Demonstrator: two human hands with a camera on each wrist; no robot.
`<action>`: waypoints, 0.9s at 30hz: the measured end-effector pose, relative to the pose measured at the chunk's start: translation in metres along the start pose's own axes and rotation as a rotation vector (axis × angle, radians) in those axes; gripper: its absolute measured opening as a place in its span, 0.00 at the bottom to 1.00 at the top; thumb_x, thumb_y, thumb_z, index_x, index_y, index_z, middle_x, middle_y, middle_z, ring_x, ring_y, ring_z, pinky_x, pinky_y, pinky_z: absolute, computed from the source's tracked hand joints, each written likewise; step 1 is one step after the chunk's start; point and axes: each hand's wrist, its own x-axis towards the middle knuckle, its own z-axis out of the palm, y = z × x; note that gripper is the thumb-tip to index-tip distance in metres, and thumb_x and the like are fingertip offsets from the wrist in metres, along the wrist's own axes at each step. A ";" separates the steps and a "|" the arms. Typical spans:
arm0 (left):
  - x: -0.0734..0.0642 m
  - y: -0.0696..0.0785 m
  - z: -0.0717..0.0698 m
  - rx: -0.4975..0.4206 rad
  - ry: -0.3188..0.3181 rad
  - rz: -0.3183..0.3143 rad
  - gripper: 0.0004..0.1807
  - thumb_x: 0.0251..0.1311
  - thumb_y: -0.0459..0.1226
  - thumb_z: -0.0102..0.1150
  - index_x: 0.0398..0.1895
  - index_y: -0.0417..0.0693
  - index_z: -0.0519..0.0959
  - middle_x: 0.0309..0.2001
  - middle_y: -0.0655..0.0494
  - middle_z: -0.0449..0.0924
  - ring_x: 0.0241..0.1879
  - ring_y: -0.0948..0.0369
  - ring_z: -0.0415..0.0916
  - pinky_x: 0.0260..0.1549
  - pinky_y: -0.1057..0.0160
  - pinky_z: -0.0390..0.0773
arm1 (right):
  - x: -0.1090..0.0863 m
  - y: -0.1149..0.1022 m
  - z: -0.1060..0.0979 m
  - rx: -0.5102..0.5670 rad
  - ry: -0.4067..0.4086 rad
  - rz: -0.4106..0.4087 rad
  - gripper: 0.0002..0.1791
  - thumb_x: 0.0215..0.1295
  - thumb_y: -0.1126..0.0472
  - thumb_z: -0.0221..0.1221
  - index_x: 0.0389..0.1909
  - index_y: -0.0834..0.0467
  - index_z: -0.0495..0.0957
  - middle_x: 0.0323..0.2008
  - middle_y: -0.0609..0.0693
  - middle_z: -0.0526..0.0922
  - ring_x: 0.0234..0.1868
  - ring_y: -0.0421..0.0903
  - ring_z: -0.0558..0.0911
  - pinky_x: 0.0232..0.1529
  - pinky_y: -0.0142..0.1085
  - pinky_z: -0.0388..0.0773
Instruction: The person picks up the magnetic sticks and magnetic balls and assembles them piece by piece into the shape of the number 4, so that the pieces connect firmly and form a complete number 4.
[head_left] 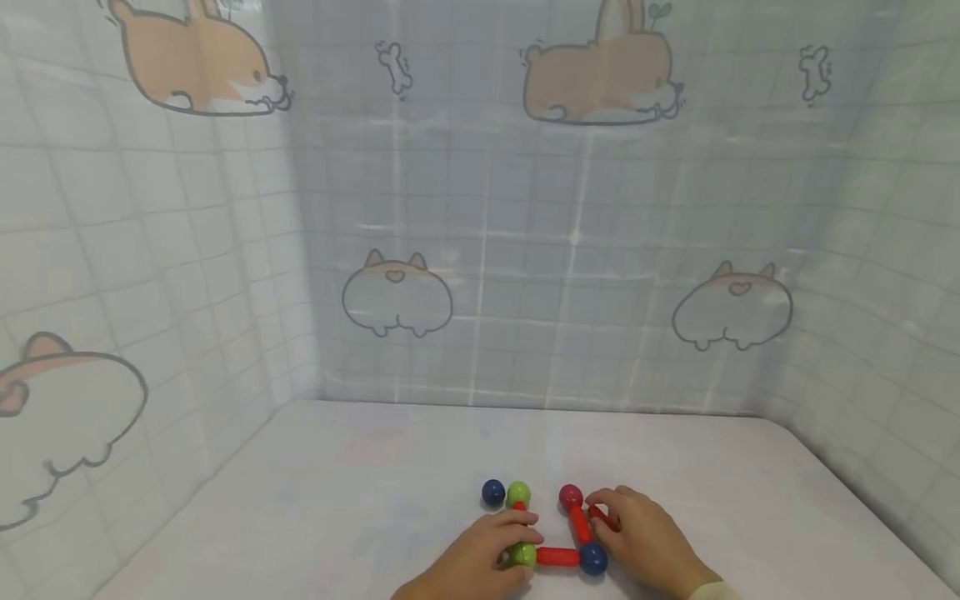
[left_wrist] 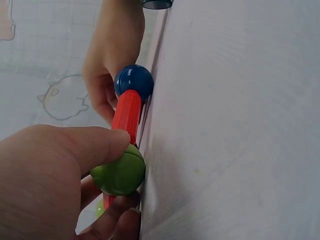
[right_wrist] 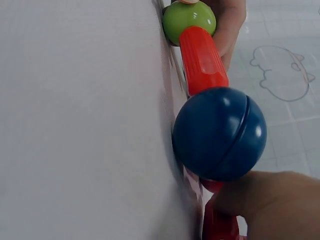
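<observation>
Backdrop: pale gridded sheet [head_left: 495, 183] with cartoon corgis and bones, upright behind and along both sides of a white counter [head_left: 337, 500].
Ball-and-rod frame [head_left: 558, 557]: resting near the front of the counter, three-sided, open toward the back.
Front corners: near green ball [head_left: 524, 556] on the left, near blue ball [head_left: 593, 559] on the right, with a front rod [right_wrist: 202, 60] between.
Far ends: far green ball [head_left: 519, 493] on the left rod [head_left: 520, 505], red ball [head_left: 571, 497] on the right rod [head_left: 580, 525].
Left grip [head_left: 480, 550]: closed about the near green ball, thumb opposite fingers; probably braced against rolling or sliding at that corner.
Right grip [head_left: 648, 537]: pinching a separate red rod [head_left: 604, 518] just right of the right rod; held low near the blue corner, perhaps for easy reach of the ball.
Loose piece: dark blue ball [head_left: 492, 492] just beside the far green ball, apart from both grips.
In the way: left fingers over most of the left rod; right fingers over much of the pinched rod, so impossible to tell whether touching the near blue ball.
At the edge: pale sleeve [head_left: 716, 591] behind the right wrist, well clear of the pieces.
</observation>
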 end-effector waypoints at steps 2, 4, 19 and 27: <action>0.001 0.000 0.001 -0.003 0.000 -0.002 0.17 0.57 0.45 0.64 0.51 0.65 0.81 0.60 0.70 0.71 0.60 0.62 0.67 0.55 0.50 0.72 | -0.002 0.002 0.000 0.021 -0.005 0.028 0.13 0.57 0.54 0.68 0.44 0.49 0.83 0.21 0.43 0.69 0.22 0.40 0.69 0.21 0.30 0.69; 0.002 -0.001 0.002 -0.008 -0.001 -0.007 0.17 0.57 0.45 0.63 0.51 0.65 0.81 0.60 0.71 0.71 0.59 0.62 0.67 0.55 0.49 0.72 | -0.004 0.004 -0.001 0.055 -0.011 0.055 0.14 0.57 0.54 0.67 0.45 0.50 0.83 0.20 0.43 0.69 0.22 0.41 0.69 0.22 0.31 0.69; 0.004 0.003 0.006 0.040 0.030 -0.075 0.18 0.57 0.43 0.64 0.53 0.67 0.81 0.62 0.71 0.70 0.61 0.59 0.67 0.54 0.47 0.73 | -0.037 0.004 -0.006 0.472 -0.091 0.218 0.18 0.62 0.53 0.64 0.49 0.58 0.81 0.26 0.49 0.76 0.27 0.46 0.75 0.32 0.38 0.78; 0.001 0.000 0.003 -0.007 0.056 -0.099 0.18 0.57 0.42 0.67 0.52 0.63 0.82 0.64 0.65 0.70 0.61 0.56 0.68 0.50 0.54 0.77 | -0.052 0.001 -0.010 0.473 -0.135 0.222 0.18 0.62 0.54 0.64 0.49 0.60 0.80 0.30 0.48 0.76 0.31 0.45 0.74 0.36 0.40 0.79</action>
